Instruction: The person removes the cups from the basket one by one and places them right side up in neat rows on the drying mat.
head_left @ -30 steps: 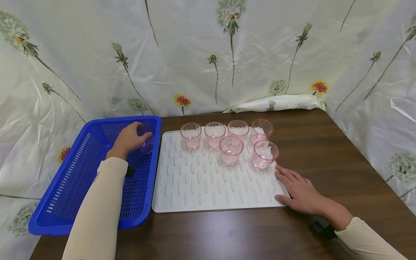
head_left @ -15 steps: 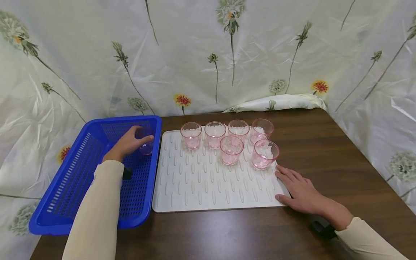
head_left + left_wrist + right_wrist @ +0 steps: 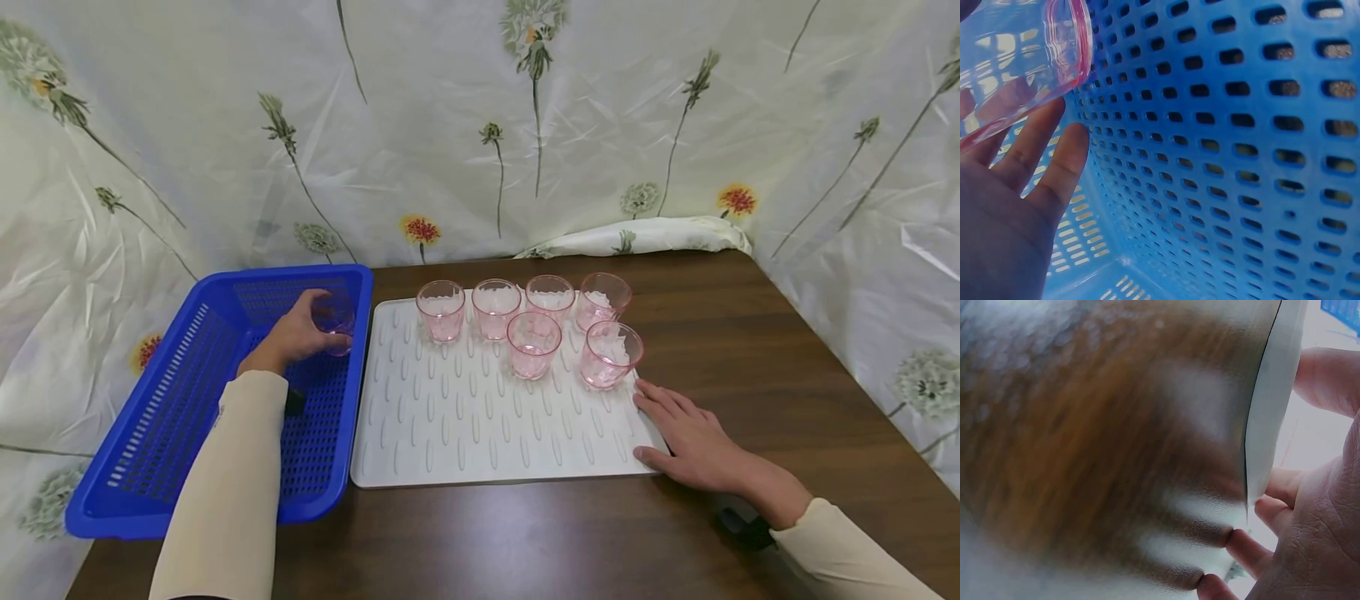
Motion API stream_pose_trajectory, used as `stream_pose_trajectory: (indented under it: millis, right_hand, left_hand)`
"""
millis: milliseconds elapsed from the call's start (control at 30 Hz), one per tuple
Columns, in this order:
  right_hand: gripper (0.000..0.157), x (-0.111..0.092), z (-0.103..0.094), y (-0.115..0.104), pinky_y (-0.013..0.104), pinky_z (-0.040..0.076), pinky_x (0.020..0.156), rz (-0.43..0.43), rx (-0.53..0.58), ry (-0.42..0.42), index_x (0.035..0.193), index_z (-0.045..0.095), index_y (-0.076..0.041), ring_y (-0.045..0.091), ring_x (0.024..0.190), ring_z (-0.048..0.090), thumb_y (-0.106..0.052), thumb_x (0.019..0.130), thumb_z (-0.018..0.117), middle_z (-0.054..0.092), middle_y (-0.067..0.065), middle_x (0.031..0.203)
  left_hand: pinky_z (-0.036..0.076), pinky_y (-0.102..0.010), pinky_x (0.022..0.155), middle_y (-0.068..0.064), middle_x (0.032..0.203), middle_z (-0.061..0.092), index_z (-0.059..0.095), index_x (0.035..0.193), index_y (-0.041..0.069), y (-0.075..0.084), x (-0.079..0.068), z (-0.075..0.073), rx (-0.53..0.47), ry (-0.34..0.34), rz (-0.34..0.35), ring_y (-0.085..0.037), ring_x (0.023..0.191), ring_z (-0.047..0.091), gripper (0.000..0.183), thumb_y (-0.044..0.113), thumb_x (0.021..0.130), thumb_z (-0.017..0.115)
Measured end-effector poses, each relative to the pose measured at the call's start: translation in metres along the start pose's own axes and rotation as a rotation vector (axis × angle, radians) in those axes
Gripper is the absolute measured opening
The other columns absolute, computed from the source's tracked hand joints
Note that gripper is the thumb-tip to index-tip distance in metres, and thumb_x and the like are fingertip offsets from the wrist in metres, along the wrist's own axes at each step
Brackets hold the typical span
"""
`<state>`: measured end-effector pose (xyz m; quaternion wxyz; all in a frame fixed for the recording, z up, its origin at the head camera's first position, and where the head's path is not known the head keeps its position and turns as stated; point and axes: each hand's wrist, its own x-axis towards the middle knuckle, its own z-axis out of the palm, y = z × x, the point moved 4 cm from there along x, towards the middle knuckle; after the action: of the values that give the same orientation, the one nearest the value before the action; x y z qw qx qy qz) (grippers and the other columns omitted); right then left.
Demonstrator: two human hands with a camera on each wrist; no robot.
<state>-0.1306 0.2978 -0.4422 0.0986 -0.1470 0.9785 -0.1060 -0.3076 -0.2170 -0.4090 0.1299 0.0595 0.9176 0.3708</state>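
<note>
Inside the blue basket my left hand point(image 3: 296, 329) holds a clear pink-tinted drinking glass point(image 3: 336, 321), thumb on the near side and fingers on the far side. The left wrist view shows that glass point(image 3: 1029, 56) with its pink rim close to the basket's slotted wall, fingers showing through it. My right hand point(image 3: 693, 442) lies flat with fingers extended at the right edge of the white draining mat point(image 3: 465, 425); in the right wrist view its fingertips touch the edge and tabletop. Several matching glasses stand upright on the mat, among them a nearer one point(image 3: 534, 346) and one at the right point(image 3: 611, 356).
The blue perforated basket point(image 3: 210, 508) stands left of the mat on a dark wooden table point(image 3: 525, 542). A flower-print cloth point(image 3: 420, 125) hangs behind and on both sides. One folded part of it point(image 3: 660, 237) lies along the table's back edge.
My left hand, reaching into the basket, has shifted slightly, its thumb moving a little lower around the glass. The right hand and the glasses on the mat stay put.
</note>
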Motion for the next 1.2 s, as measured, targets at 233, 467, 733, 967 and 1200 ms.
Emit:
stream_pose_trajectory:
  millis: [233, 467, 733, 967, 1200]
  right_hand:
    - [0.080, 0.000, 0.001, 0.000, 0.073, 0.035, 0.097, -0.001, 0.000, 0.006, 0.151, 0.036, -0.005, 0.043, 0.143, 0.027, -0.050, 0.091, 0.064, 0.025, 0.017, 0.162]
    - [0.080, 0.000, 0.001, 0.000, 0.074, 0.034, 0.098, 0.000, 0.006, 0.003, 0.151, 0.035, -0.005, 0.043, 0.143, 0.026, -0.049, 0.091, 0.064, 0.024, 0.017, 0.163]
    - [0.080, -0.001, -0.001, 0.000, 0.074, 0.034, 0.099, 0.002, 0.005, 0.009, 0.151, 0.035, -0.005, 0.043, 0.143, 0.027, -0.050, 0.091, 0.064, 0.024, 0.017, 0.163]
    - [0.079, -0.001, -0.002, -0.001, 0.073, 0.035, 0.098, -0.012, -0.003, 0.021, 0.151, 0.036, -0.005, 0.042, 0.143, 0.028, -0.049, 0.091, 0.064, 0.025, 0.017, 0.162]
    - [0.079, -0.002, 0.000, 0.001, 0.073, 0.035, 0.098, -0.009, 0.002, 0.022, 0.151, 0.036, -0.005, 0.042, 0.143, 0.028, -0.048, 0.091, 0.064, 0.025, 0.017, 0.162]
  left_hand:
    - [0.034, -0.061, 0.113, -0.030, 0.150, 0.041, 0.015, 0.153, 0.001, -0.001, -0.002, 0.000, 0.000, -0.003, -0.024, -0.049, 0.135, 0.043, 0.095, 0.025, 0.085, 0.076]
    - [0.035, -0.061, 0.112, -0.028, 0.150, 0.041, 0.014, 0.154, 0.002, -0.005, -0.004, 0.000, -0.004, -0.009, -0.032, -0.047, 0.134, 0.045, 0.095, 0.026, 0.086, 0.075]
    - [0.037, -0.061, 0.109, -0.028, 0.149, 0.043, 0.010, 0.153, 0.004, -0.004, -0.004, -0.001, -0.009, 0.027, -0.043, -0.047, 0.131, 0.046, 0.096, 0.026, 0.086, 0.075]
    - [0.036, -0.062, 0.110, -0.029, 0.150, 0.040, 0.008, 0.154, 0.003, -0.002, -0.004, -0.003, 0.005, 0.006, -0.070, -0.049, 0.134, 0.043, 0.099, 0.028, 0.086, 0.075]
    - [0.036, -0.062, 0.110, -0.030, 0.149, 0.041, 0.009, 0.154, 0.002, 0.003, -0.005, -0.011, 0.093, -0.051, -0.059, -0.050, 0.134, 0.042, 0.101, 0.036, 0.086, 0.076]
